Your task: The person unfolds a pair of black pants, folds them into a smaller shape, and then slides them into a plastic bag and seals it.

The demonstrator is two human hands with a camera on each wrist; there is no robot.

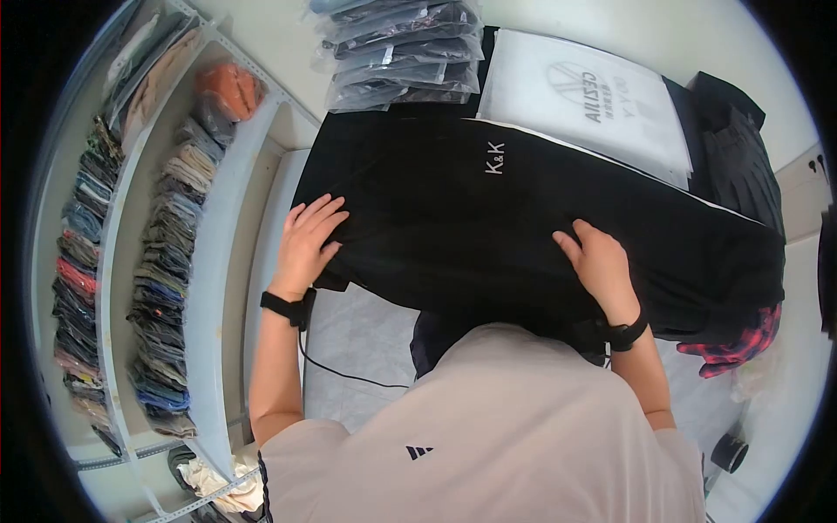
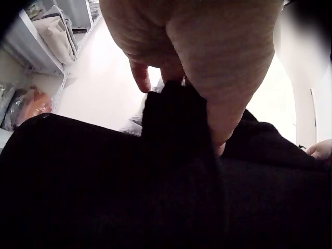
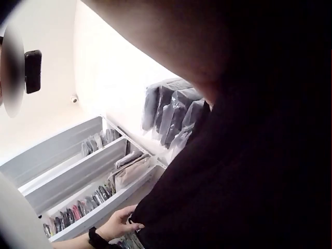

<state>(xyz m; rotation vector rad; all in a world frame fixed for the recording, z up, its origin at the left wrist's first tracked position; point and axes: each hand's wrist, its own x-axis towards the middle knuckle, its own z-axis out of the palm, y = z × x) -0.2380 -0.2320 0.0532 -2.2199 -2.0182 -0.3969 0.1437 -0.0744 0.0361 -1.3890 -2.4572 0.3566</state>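
Head cam, blk cloth (image 1: 445,222), bagged stack (image 1: 403,57) beyond, shelves (image 1: 212,261) L.

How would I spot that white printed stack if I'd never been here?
Find the black cloth marked K&K and look past its far edge. Right of the plastic-bagged pile lies the white stack, printed in grey, while its neighbours are dark.

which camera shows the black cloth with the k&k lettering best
The head view: the black cloth shows broadly, its white K&K lettering readable. The left wrist view shows a dark close-up part, the right wrist view a shadowed expanse; neither shows the lettering.
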